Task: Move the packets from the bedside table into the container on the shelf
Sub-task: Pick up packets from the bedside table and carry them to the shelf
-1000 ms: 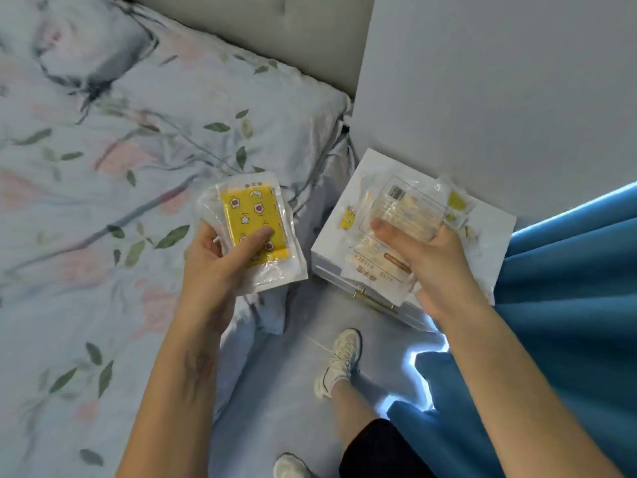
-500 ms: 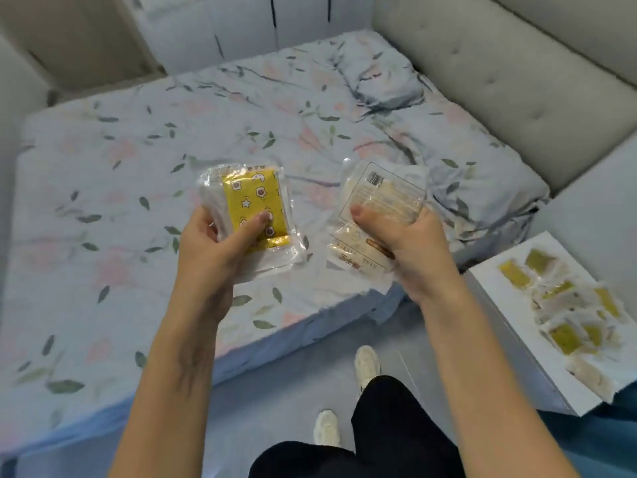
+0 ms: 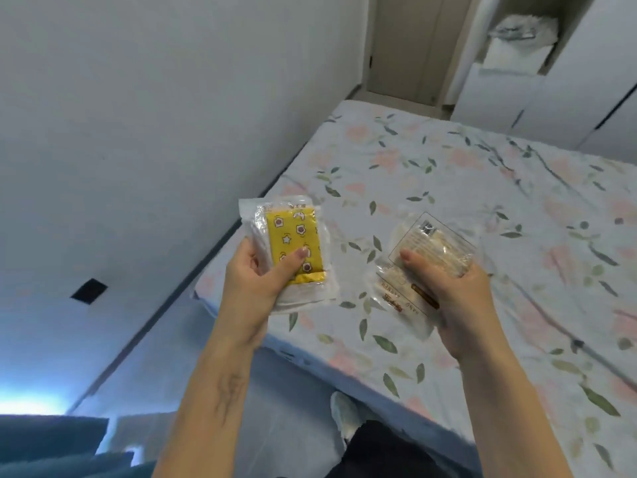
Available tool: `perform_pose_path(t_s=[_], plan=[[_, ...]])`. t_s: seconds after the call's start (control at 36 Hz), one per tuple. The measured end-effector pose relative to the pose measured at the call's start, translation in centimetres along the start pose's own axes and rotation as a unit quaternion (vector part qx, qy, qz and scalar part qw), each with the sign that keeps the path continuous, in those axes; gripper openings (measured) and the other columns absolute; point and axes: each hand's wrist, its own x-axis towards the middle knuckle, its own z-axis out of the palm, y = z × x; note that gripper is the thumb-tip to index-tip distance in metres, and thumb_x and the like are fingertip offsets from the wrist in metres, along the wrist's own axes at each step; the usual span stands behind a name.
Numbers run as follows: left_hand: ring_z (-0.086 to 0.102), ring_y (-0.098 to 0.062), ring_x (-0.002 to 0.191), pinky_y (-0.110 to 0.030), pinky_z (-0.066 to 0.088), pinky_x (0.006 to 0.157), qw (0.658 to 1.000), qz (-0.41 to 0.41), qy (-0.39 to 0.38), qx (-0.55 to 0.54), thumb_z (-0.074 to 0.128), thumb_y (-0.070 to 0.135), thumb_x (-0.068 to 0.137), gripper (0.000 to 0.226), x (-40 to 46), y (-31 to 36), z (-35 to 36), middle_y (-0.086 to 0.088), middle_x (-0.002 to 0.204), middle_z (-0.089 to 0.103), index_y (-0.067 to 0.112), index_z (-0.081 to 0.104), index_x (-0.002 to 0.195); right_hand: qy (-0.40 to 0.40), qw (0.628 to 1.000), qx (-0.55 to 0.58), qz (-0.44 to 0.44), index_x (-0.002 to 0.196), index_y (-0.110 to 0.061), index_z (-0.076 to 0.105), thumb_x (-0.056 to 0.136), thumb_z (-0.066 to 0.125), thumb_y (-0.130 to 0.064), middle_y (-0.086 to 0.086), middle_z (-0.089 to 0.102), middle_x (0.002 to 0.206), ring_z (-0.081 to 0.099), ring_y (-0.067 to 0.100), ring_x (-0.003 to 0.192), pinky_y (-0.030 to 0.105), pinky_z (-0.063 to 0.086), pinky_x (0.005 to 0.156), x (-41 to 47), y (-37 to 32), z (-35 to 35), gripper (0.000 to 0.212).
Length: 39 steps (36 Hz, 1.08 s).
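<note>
My left hand (image 3: 253, 281) grips a small stack of clear packets with a yellow patterned insert (image 3: 293, 243), thumb across the front. My right hand (image 3: 455, 298) grips another stack of clear packets (image 3: 424, 250) that shows a printed back label with a barcode. Both stacks are held at chest height over the near corner of the bed. The bedside table is out of view. At the top right an open niche in a white cupboard holds a white container (image 3: 513, 50) with pale stuff on top.
A bed with a floral sheet (image 3: 482, 188) fills the right side. A white wall (image 3: 138, 115) runs along the left, with a narrow floor strip between wall and bed. A doorway (image 3: 403, 46) stands at the far end. Blue curtain fabric (image 3: 51, 443) lies at the bottom left.
The view has swung away from the bedside table, past the bed, toward the far wall and cupboard. Both hands keep the same hold on their packets.
</note>
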Motion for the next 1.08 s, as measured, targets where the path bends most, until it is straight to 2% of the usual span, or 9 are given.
perform_pose_path(t_s=[0.08, 0.25, 0.39, 0.5, 0.64, 0.72, 0.83, 0.92, 1.08], plan=[[0.073, -0.016, 0.085, -0.025, 0.058, 0.066, 0.999, 0.005, 0.042, -0.024, 0.073, 0.016, 0.064, 0.043, 2.1, 1.0, -1.1, 0.002, 0.093, 0.076, 0.018, 0.061, 0.105, -0.03, 0.999, -0.01, 0.009, 0.087, -0.01, 0.069, 0.073, 0.075, -0.008, 0.003, 0.074, 0.074, 0.073, 0.021, 0.071, 0.032, 0.059, 0.06, 3.2, -0.5, 2.4, 0.015], [0.073, -0.014, 0.084, -0.029, 0.06, 0.07, 0.992, 0.022, 0.125, -0.023, 0.074, 0.021, 0.063, 0.04, 4.4, 2.7, -4.4, 0.006, 0.09, 0.076, 0.022, 0.063, 0.102, -0.108, 0.992, -0.055, 0.026, 0.088, -0.009, 0.071, 0.076, 0.074, -0.008, 0.006, 0.072, 0.078, 0.07, 0.025, 0.077, 0.042, 0.058, 0.072, 8.3, -1.0, 8.5, 0.012], [0.072, -0.01, 0.08, -0.026, 0.06, 0.065, 0.98, 0.037, 0.191, -0.037, 0.071, 0.019, 0.064, 0.038, 4.7, 4.0, -9.8, 0.009, 0.088, 0.076, 0.024, 0.063, 0.101, -0.171, 0.982, -0.063, 0.044, 0.084, -0.012, 0.069, 0.076, 0.074, -0.007, -0.001, 0.072, 0.071, 0.071, 0.017, 0.068, 0.031, 0.057, 0.061, 9.7, 0.0, 15.4, 0.011], [0.072, -0.006, 0.079, -0.021, 0.057, 0.06, 0.97, 0.042, 0.236, -0.04, 0.069, 0.02, 0.067, 0.035, 4.8, 4.7, -15.5, 0.013, 0.086, 0.075, 0.028, 0.061, 0.1, -0.204, 0.974, -0.082, 0.058, 0.09, -0.014, 0.069, 0.074, 0.075, -0.01, -0.001, 0.074, 0.078, 0.073, 0.019, 0.075, 0.031, 0.057, 0.06, 9.6, 1.3, 21.3, 0.018], [0.072, -0.008, 0.083, -0.026, 0.057, 0.065, 0.959, 0.036, 0.279, -0.043, 0.07, 0.022, 0.067, 0.035, 5.8, 5.2, -23.6, 0.013, 0.089, 0.074, 0.03, 0.061, 0.099, -0.235, 0.966, -0.089, 0.067, 0.096, -0.014, 0.069, 0.076, 0.074, -0.009, -0.002, 0.075, 0.081, 0.073, 0.015, 0.075, 0.027, 0.057, 0.058, 8.8, 4.1, 29.4, 0.021], [0.072, -0.007, 0.082, -0.024, 0.058, 0.063, 0.958, 0.036, 0.281, -0.033, 0.069, 0.015, 0.075, 0.03, 7.0, 5.7, -28.6, 0.013, 0.088, 0.074, 0.03, 0.061, 0.1, -0.234, 0.967, -0.076, 0.073, 0.094, -0.014, 0.069, 0.076, 0.074, -0.007, -0.003, 0.075, 0.078, 0.073, 0.013, 0.071, 0.024, 0.055, 0.054, 7.8, 6.2, 34.6, 0.02], [0.072, -0.008, 0.081, -0.027, 0.059, 0.064, 0.963, 0.033, 0.268, -0.005, 0.071, 0.015, 0.076, 0.03, 8.5, 7.6, -35.7, 0.013, 0.088, 0.074, 0.03, 0.061, 0.101, -0.229, 0.968, -0.058, 0.079, 0.09, -0.015, 0.069, 0.076, 0.073, -0.006, -0.002, 0.075, 0.077, 0.073, 0.014, 0.07, 0.024, 0.054, 0.052, 6.1, 8.4, 41.6, 0.017], [0.072, -0.005, 0.078, -0.023, 0.058, 0.061, 0.965, 0.036, 0.259, 0.008, 0.069, 0.013, 0.078, 0.028, 9.2, 8.9, -39.1, 0.016, 0.084, 0.074, 0.03, 0.06, 0.098, -0.236, 0.966, -0.041, 0.092, 0.089, -0.013, 0.067, 0.078, 0.072, -0.004, -0.003, 0.074, 0.071, 0.072, 0.013, 0.062, 0.024, 0.052, 0.043, 5.2, 9.0, 45.1, 0.015], [0.072, -0.011, 0.083, -0.027, 0.06, 0.066, 0.971, 0.018, 0.237, 0.004, 0.072, 0.023, 0.064, 0.039, 12.3, 10.9, -45.1, 0.012, 0.09, 0.075, 0.029, 0.06, 0.101, -0.219, 0.969, -0.073, 0.095, 0.092, -0.013, 0.068, 0.074, 0.075, -0.008, -0.002, 0.075, 0.076, 0.073, 0.014, 0.067, 0.024, 0.053, 0.045, 5.4, 10.4, 51.0, 0.02]])
